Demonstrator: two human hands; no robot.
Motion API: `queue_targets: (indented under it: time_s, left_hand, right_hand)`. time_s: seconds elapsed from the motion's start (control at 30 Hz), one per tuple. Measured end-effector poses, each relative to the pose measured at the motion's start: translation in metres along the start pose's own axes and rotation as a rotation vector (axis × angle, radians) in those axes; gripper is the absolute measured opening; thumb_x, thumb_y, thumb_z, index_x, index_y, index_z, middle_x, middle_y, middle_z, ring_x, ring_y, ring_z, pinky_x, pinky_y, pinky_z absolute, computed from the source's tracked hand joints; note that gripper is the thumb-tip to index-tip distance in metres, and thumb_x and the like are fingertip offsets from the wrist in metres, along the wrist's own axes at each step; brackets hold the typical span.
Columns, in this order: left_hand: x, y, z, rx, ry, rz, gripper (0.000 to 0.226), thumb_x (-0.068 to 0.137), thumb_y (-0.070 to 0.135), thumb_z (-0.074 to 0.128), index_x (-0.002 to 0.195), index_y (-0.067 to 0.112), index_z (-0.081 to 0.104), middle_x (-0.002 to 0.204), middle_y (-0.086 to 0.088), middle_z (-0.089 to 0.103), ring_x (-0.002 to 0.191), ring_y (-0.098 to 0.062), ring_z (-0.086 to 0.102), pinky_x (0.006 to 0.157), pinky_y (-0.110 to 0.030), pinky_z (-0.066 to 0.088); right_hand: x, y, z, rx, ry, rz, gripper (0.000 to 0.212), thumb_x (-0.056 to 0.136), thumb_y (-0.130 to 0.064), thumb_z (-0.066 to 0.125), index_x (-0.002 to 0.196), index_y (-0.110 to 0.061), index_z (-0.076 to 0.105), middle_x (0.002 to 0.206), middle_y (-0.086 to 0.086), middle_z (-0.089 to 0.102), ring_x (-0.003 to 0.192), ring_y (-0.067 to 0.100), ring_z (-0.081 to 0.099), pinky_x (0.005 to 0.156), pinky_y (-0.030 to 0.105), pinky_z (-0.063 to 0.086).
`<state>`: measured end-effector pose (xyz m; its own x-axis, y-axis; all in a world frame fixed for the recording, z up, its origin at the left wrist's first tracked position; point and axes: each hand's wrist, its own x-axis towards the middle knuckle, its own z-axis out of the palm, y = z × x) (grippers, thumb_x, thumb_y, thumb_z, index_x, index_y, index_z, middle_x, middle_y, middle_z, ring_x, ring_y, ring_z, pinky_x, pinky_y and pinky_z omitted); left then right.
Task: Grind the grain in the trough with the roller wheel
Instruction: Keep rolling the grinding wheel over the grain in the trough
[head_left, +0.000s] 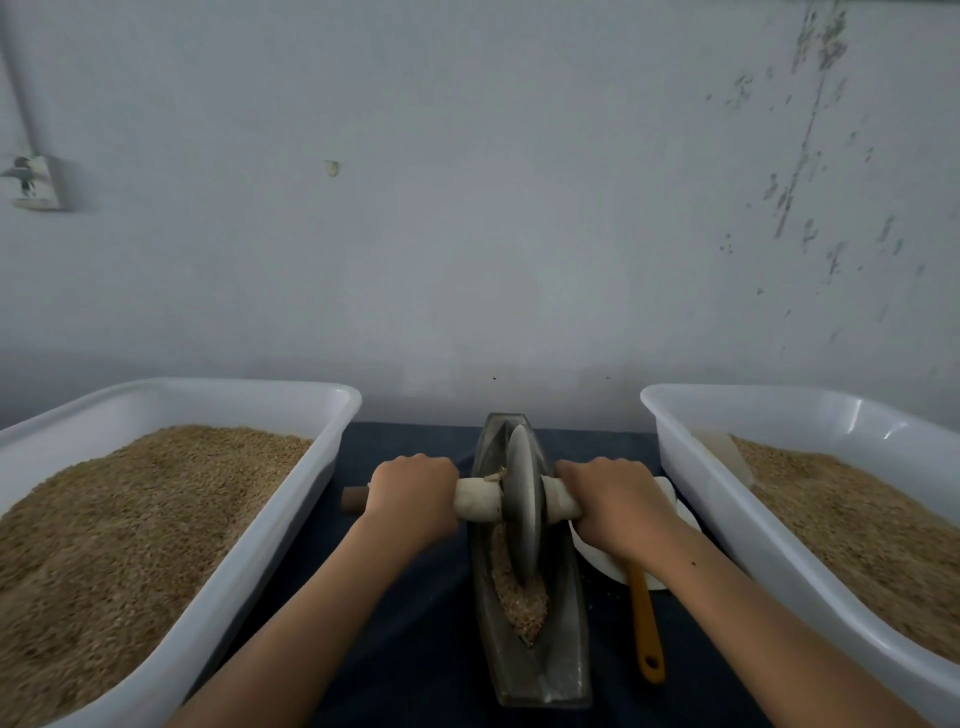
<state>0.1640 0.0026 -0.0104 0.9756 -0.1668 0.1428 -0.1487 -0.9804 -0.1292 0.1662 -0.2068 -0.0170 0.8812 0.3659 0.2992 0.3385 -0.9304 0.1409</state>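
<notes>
A dark metal boat-shaped trough (563, 649) lies lengthwise on the dark cloth straight ahead. A grey metal roller wheel (523, 499) stands upright in it, about midway along. Crushed brown grain (522, 605) fills the near half of the groove. A pale cloth-wrapped axle handle (478, 498) runs through the wheel. My left hand (413, 493) grips the handle left of the wheel, and its brown wooden end (354, 500) sticks out past my fist. My right hand (615, 501) grips the handle on the right side.
Two big white plastic tubs of brown grain flank the trough, the left tub (291, 512) and the right tub (727, 512). Under my right forearm sit a white dish (602, 564) and an orange-handled tool (647, 631). A pale wall (467, 208) rises close behind.
</notes>
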Motion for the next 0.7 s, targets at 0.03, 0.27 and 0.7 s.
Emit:
queue_targets:
  time_s: [0.03, 0.27, 0.7]
  left_hand:
    - [0.002, 0.0, 0.001, -0.006, 0.013, -0.008, 0.024, 0.086, 0.026, 0.058, 0.109, 0.019, 0.058, 0.1, -0.001, 0.063, 0.091, -0.019, 0.06, 0.077, -0.032, 0.045]
    - [0.009, 0.001, 0.0, -0.052, 0.045, -0.02, 0.023, 0.088, 0.028, 0.058, 0.109, 0.017, 0.058, 0.101, -0.002, 0.063, 0.092, -0.019, 0.059, 0.082, -0.033, 0.047]
    - [-0.007, -0.003, 0.0, 0.014, -0.015, 0.048, 0.029, 0.088, 0.03, 0.059, 0.114, 0.019, 0.057, 0.105, -0.001, 0.064, 0.094, -0.017, 0.06, 0.08, -0.031, 0.045]
  right_hand:
    - [0.003, 0.0, 0.001, 0.002, -0.006, 0.01, 0.02, 0.085, -0.017, 0.054, 0.094, -0.028, 0.04, 0.09, -0.002, 0.061, 0.081, 0.022, 0.057, 0.061, 0.03, 0.027]
    - [0.017, 0.003, 0.004, 0.025, -0.005, 0.024, 0.021, 0.088, -0.018, 0.054, 0.106, -0.026, 0.045, 0.099, 0.0, 0.063, 0.09, 0.023, 0.06, 0.068, 0.031, 0.032]
    - [-0.005, 0.005, 0.005, 0.052, -0.011, -0.063, 0.028, 0.082, -0.022, 0.058, 0.09, -0.036, 0.035, 0.081, -0.007, 0.056, 0.082, 0.018, 0.059, 0.063, 0.027, 0.028]
